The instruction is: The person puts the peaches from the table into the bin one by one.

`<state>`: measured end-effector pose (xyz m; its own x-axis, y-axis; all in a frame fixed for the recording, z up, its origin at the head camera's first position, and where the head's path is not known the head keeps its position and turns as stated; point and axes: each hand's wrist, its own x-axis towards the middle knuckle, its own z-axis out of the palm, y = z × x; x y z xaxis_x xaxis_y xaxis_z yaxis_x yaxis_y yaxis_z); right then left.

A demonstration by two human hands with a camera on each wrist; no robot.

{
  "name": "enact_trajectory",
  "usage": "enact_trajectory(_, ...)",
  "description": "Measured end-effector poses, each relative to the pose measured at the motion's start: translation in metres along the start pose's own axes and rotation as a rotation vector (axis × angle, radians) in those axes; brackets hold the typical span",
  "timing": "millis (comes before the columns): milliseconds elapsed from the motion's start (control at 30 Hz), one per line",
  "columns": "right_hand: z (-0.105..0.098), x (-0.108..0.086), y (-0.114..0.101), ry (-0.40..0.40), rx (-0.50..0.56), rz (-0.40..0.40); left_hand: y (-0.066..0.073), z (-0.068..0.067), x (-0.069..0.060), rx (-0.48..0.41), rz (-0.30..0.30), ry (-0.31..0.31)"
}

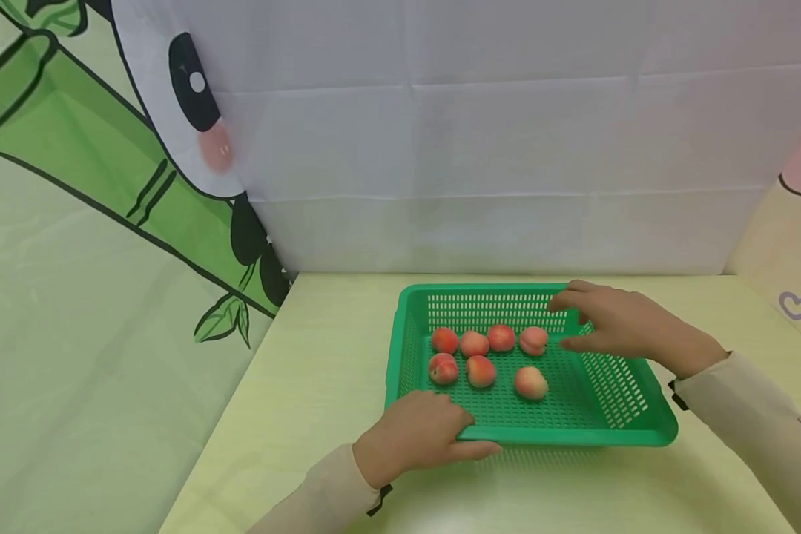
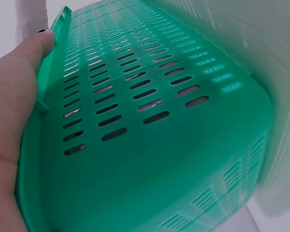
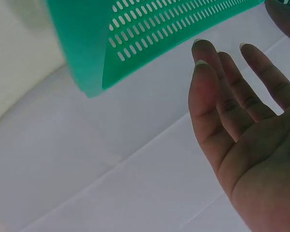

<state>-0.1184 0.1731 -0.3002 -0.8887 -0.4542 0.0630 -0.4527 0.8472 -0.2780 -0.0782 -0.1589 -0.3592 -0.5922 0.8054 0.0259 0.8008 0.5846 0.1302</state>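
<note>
A green plastic basket point(image 1: 567, 436) with slotted walls stands on the table. Inside it lie several peaches, mostly toward the left and middle; the one nearest the front point(image 1: 531, 383) is paler. My left hand point(image 1: 420, 434) grips the basket's rim at the front left corner, its thumb point(image 2: 36, 50) on the outer side. Most of its other fingers are hidden behind the rim. Over the basket's right rear part hovers my right hand point(image 1: 614, 320), fingers loosely bent and spread. Nothing lies in its palm in the right wrist view, where the basket wall point(image 3: 75, 43) is apart from the fingers.
The pale yellow table point(image 1: 307, 378) extends on both sides of the basket and in front of it. Behind it hangs a creased white cloth point(image 1: 507, 148). A green cartoon-printed cloth point(image 1: 93, 334) borders the left side, and a cream one point(image 1: 784, 259) the right.
</note>
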Motion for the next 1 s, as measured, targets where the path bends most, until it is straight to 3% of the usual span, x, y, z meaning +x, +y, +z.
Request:
enact_trajectory(500, -0.008, -0.031, 0.019, 0.062, 0.031, 0.106, 0.000, -0.002, -0.002, -0.003, 0.011, 0.004)
enact_trajectory(1000, 0.001, -0.070, 0.052, 0.157, 0.025, 0.180, 0.000, -0.003, -0.003, -0.029, 0.018, 0.017)
